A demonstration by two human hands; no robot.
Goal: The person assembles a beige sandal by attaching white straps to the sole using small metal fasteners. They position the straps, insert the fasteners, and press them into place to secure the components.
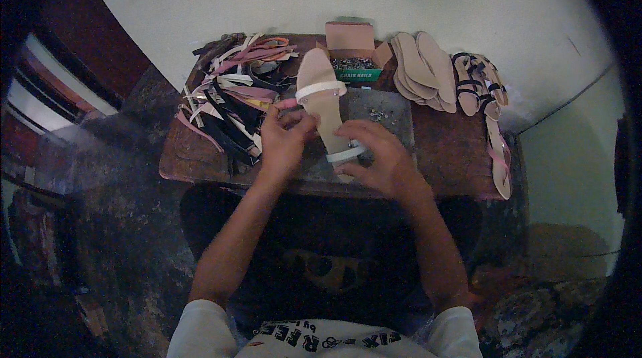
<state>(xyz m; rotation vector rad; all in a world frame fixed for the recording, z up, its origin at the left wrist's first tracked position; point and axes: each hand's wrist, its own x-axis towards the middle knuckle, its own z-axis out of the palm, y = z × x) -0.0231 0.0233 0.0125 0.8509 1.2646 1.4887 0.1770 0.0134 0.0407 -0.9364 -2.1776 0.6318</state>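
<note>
A pale beige sandal sole [323, 100] with two white straps across it is held over a low wooden workbench [455, 151], toe pointing away from me. My left hand [284, 136] pinches its left edge near the middle, next to a pink strap end. My right hand [378, 157] grips the heel part, fingers over the lower white strap [346, 154]. The upper white strap [321, 89] crosses the toe area.
A heap of pink, black and white straps [231, 100] covers the bench's left side. An open cardboard box [352, 50] of small nails stands at the back. Stacked beige soles [422, 70] and strapped sandals [480, 84] lie at the right. A grey slab [388, 114] lies under my hands.
</note>
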